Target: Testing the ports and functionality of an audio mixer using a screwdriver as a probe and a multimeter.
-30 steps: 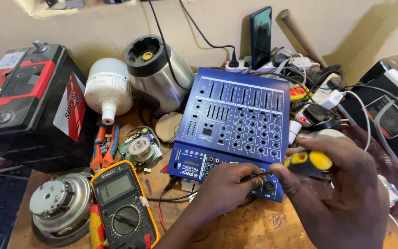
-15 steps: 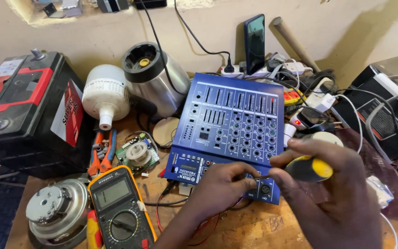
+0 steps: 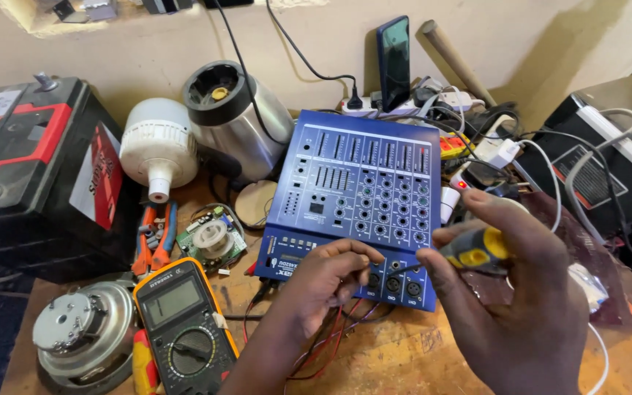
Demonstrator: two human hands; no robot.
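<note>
The right hand (image 3: 510,292) grips a yellow-and-black screwdriver (image 3: 477,252), its tip aimed at the front edge of the blue audio mixer (image 3: 360,197). The left hand (image 3: 327,281) pinches at that same edge, seemingly holding something small. The mixer lies on the wooden table (image 3: 396,358), a yellow multimeter (image 3: 181,322) to its left.

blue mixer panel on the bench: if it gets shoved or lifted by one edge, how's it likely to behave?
The blue mixer panel looks like a stiff sheet-metal shell, so it probably won't flex. It sits tilted with wires trailing from beneath, so a lift may tug them. The left hand steadies its front edge, suggesting it slides easily.
</note>
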